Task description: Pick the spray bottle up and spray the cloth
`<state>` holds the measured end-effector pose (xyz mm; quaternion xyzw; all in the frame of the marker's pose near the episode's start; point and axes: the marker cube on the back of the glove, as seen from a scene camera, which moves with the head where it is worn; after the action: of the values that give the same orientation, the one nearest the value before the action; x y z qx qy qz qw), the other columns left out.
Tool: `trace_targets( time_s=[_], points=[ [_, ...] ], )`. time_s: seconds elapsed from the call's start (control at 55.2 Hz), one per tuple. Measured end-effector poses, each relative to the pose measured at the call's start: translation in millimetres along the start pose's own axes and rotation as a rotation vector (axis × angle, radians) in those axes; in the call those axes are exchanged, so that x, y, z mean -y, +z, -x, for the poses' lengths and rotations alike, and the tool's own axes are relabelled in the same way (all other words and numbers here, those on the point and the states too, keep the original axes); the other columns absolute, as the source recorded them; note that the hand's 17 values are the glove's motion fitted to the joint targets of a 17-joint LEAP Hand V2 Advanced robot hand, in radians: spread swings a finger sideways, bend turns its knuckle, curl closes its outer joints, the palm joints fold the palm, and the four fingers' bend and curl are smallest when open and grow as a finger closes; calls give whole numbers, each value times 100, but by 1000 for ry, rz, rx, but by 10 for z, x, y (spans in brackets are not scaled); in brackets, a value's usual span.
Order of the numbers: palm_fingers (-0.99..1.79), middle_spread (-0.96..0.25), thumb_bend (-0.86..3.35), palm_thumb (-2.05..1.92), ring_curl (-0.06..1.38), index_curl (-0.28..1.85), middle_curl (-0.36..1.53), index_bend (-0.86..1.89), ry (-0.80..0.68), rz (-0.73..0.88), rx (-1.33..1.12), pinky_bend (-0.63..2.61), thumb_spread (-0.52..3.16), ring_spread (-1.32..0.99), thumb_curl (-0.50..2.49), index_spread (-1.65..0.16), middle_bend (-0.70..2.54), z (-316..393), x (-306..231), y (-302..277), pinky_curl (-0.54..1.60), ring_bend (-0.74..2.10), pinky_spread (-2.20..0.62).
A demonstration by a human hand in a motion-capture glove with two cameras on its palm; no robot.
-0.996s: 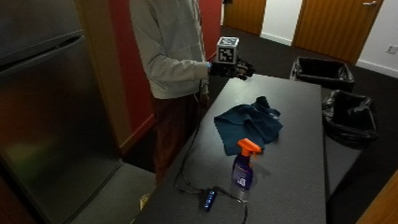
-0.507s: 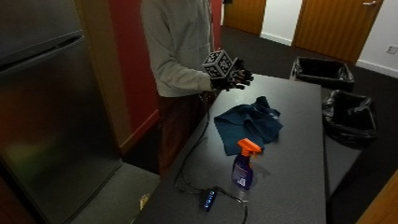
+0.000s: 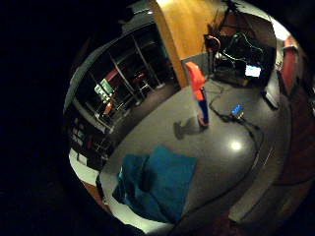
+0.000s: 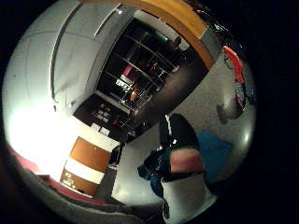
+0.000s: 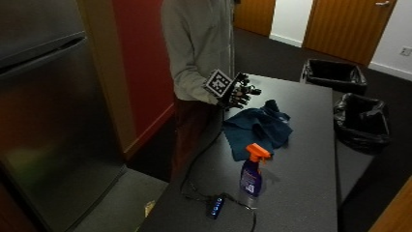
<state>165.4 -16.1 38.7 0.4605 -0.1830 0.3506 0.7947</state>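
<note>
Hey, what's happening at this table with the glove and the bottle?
A person stands at the end of a grey table, with the gloved right hand raised above the table's edge, holding nothing. A blue cloth lies crumpled on the table just below that hand. The spray bottle, with its orange trigger top, stands upright further along the table, untouched. A small black device with a cable lies near the bottle. So the bottle has not yet been picked up.
</note>
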Motion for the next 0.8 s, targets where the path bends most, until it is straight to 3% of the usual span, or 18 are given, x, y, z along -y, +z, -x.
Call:
trace_targets(
  time_s=[0.109, 0.199, 0.38, 0.489, 0.562, 0.634, 0.797],
  points=[
    [18, -4, -3, 78, 29, 18, 35, 11, 50, -77, -3, 46, 101, 2, 43, -25, 30, -80, 34, 49, 35, 44, 13],
    [18, -3, -3, 77, 29, 19, 35, 11, 82, -240, -18, 46, 101, 2, 43, -24, 30, -186, 241, 81, 35, 44, 13],
    [18, -3, -3, 77, 30, 19, 35, 11, 151, -344, 5, 46, 100, 2, 44, -24, 29, -427, 457, 99, 35, 44, 13],
    [17, -2, -3, 76, 30, 19, 35, 11, 143, -283, 22, 47, 100, 2, 44, -23, 28, -592, 359, 136, 35, 44, 13],
    [17, -2, -2, 76, 30, 19, 36, 11, 252, -370, 47, 47, 100, 3, 44, -22, 28, -709, 459, 170, 35, 45, 13],
    [16, -1, -2, 76, 30, 19, 36, 11, 181, -330, 68, 47, 100, 3, 44, -22, 29, -863, 344, 231, 35, 45, 13],
    [16, -1, -3, 75, 30, 19, 36, 11, 458, -440, 194, 46, 98, 3, 44, -21, 29, -1027, 283, 522, 35, 46, 13]
  ],
)
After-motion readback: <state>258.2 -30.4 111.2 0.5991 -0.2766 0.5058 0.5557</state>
